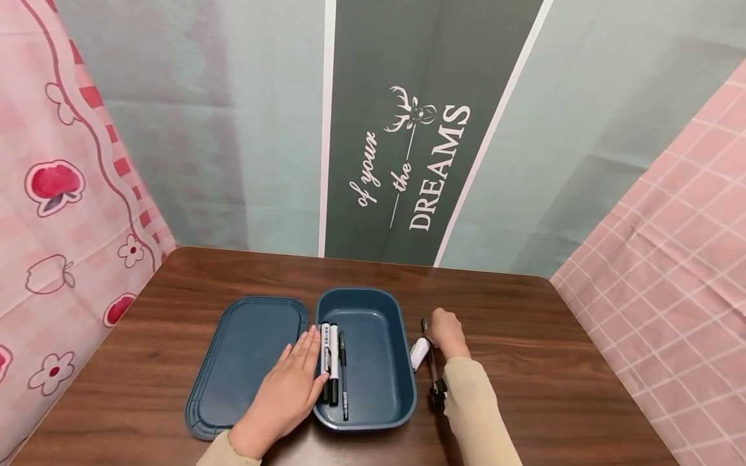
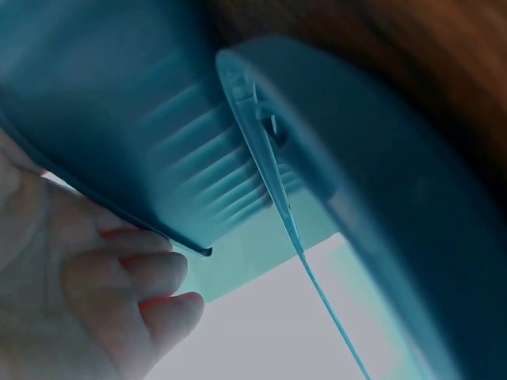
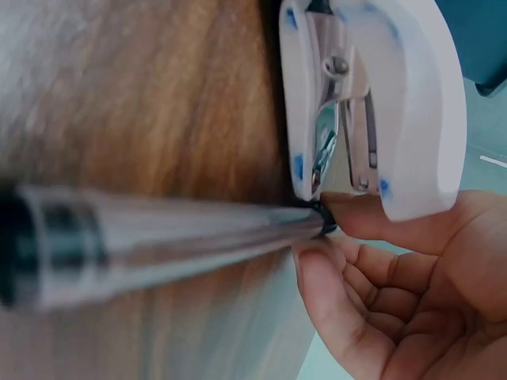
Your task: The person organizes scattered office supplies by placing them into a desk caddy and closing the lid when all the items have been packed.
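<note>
My left hand (image 1: 285, 388) lies with its fingers straight along the left rim of a dark blue box (image 1: 375, 369). Inside the box, two white-and-black markers (image 1: 334, 353) and a slim black pen (image 1: 344, 382) lie lengthwise by that left wall. To the right of the box, my right hand (image 1: 447, 333) pinches a clear-barrelled pen (image 3: 182, 237) near one end between thumb and finger. A small white stapler (image 3: 420, 103) stands right beside those fingers, between the pen and the box. In the left wrist view, blue plastic fills much of the space beside my fingers (image 2: 158, 273).
The matching blue lid (image 1: 247, 349) lies flat on the brown wooden table (image 1: 524, 343), left of the box and partly under my left forearm. A printed curtain (image 1: 280, 129) hangs behind the table's far edge, and pink cloths (image 1: 670, 213) hang at both sides.
</note>
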`<state>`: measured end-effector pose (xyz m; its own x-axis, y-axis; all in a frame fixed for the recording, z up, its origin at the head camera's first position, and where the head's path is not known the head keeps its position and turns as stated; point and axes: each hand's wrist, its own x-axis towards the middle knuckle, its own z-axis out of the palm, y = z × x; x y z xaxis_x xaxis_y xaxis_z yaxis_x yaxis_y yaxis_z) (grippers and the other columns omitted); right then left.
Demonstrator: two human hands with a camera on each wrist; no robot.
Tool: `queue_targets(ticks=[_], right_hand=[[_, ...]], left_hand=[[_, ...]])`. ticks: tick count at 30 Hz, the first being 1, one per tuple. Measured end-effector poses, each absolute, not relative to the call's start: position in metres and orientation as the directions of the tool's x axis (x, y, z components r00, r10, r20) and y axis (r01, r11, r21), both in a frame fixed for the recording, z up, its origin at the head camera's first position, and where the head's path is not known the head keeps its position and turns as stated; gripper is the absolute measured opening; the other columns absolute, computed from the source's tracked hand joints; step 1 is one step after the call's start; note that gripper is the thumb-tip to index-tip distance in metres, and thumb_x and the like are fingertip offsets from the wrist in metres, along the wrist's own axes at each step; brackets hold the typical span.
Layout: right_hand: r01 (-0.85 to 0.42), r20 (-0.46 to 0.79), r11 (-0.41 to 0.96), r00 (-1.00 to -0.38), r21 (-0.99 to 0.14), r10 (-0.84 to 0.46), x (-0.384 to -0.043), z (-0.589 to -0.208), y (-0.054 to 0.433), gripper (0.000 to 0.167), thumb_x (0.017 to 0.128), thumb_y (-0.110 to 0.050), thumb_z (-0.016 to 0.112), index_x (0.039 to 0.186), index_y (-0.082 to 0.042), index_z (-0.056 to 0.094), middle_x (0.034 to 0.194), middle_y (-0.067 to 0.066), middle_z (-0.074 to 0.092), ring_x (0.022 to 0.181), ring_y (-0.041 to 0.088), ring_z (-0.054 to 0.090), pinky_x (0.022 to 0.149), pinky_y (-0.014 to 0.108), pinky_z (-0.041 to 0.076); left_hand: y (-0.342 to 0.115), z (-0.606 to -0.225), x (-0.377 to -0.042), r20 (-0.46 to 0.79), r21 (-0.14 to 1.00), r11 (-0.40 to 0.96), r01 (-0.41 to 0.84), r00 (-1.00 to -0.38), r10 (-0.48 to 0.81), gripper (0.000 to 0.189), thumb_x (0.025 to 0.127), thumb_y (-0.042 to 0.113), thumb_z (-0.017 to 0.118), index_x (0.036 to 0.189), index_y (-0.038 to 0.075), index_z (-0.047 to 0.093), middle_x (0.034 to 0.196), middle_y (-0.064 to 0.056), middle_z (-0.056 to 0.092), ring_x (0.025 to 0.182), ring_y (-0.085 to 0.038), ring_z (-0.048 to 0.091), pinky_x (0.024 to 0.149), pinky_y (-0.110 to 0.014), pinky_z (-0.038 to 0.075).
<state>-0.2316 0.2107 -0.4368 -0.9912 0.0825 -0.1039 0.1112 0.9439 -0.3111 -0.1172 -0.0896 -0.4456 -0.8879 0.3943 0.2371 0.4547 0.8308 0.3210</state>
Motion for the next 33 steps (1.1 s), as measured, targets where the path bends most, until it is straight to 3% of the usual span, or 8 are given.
queue_targets(ticks=[18, 26, 30, 33], right_hand=[[0.140, -0.163, 0.901, -0.983, -0.410, 0.078, -0.232, -0.436, 0.217, 0.029, 0.082, 0.002, 0.059, 0.058, -0.007, 0.044, 0.053, 0.005, 0.043, 0.047, 0.016, 0.043, 0.046, 0.025, 0.037], [0.146, -0.187, 0.826, -0.981, -0.545, 0.050, -0.230, -0.438, 0.225, 0.045, 0.082, 0.003, 0.061, 0.048, -0.012, 0.035, 0.045, -0.002, 0.032, 0.043, 0.012, 0.042, 0.045, 0.022, 0.038], [0.152, -0.204, 0.784, -0.978, -0.602, 0.033, -0.232, -0.442, 0.230, 0.042, 0.083, 0.002, 0.063, 0.048, -0.008, 0.041, 0.047, 0.000, 0.039, 0.045, 0.012, 0.048, 0.047, 0.024, 0.047], [0.183, -0.231, 0.731, -0.972, -0.658, 0.035, -0.232, -0.443, 0.233, 0.031, 0.083, 0.001, 0.065, 0.054, -0.002, 0.053, 0.054, 0.004, 0.051, 0.050, 0.013, 0.055, 0.053, 0.027, 0.054]], left_hand=[[-0.090, -0.448, -0.120, 0.238, 0.317, 0.832, 0.456, -0.887, 0.396, 0.061, 0.098, 0.028, 0.050, 0.144, -0.008, 0.031, 0.150, -0.021, 0.027, 0.138, -0.032, 0.028, 0.109, -0.049, 0.028], [-0.091, -0.449, -0.120, 0.250, 0.321, 0.825, 0.466, -0.881, 0.401, 0.062, 0.098, 0.028, 0.050, 0.144, -0.007, 0.029, 0.150, -0.022, 0.026, 0.138, -0.033, 0.028, 0.109, -0.049, 0.027], [-0.090, -0.446, -0.119, 0.228, 0.327, 0.831, 0.451, -0.891, 0.393, 0.061, 0.098, 0.027, 0.050, 0.144, -0.007, 0.031, 0.151, -0.021, 0.026, 0.138, -0.032, 0.027, 0.110, -0.048, 0.027], [-0.090, -0.446, -0.119, 0.235, 0.312, 0.836, 0.452, -0.889, 0.393, 0.061, 0.098, 0.028, 0.050, 0.143, -0.008, 0.031, 0.151, -0.021, 0.027, 0.138, -0.031, 0.028, 0.109, -0.048, 0.028]])
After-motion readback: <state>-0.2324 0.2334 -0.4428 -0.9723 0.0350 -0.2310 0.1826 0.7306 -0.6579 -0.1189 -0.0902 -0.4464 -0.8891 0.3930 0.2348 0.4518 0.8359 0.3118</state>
